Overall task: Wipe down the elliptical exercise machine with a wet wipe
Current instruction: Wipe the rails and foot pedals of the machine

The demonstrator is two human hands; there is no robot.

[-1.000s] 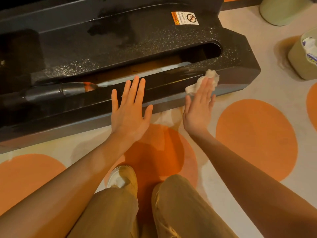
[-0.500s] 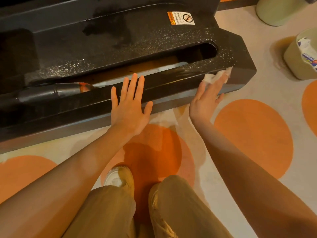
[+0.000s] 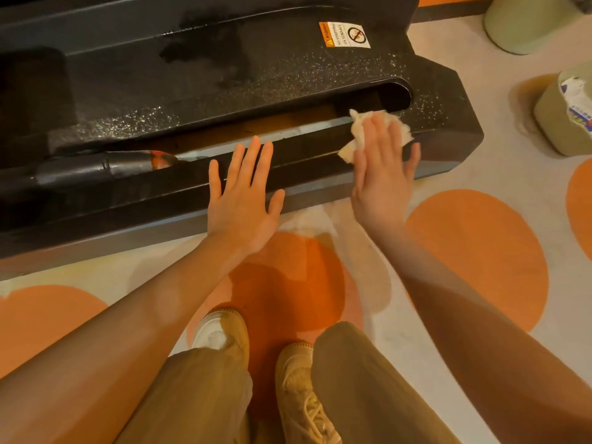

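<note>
The black base of the elliptical machine (image 3: 288,75) fills the upper part of the head view, with a long slot along its near side. My right hand (image 3: 382,174) presses a crumpled white wet wipe (image 3: 362,129) flat against the near rail, close to the slot's rounded right end; its fingers are straight. My left hand (image 3: 243,197) rests flat with spread fingers on the same rail, further left, holding nothing.
A warning sticker (image 3: 346,35) sits on the base top. Two pale green round containers (image 3: 525,24) (image 3: 563,116) stand on the floor at the right. The floor (image 3: 474,257) is pale with orange circles. My shoes (image 3: 224,334) and trouser legs are below.
My right hand slid the wipe along the near rail toward the right end, then shifted up onto the rail's top beside the slot. My left hand stayed in place.
</note>
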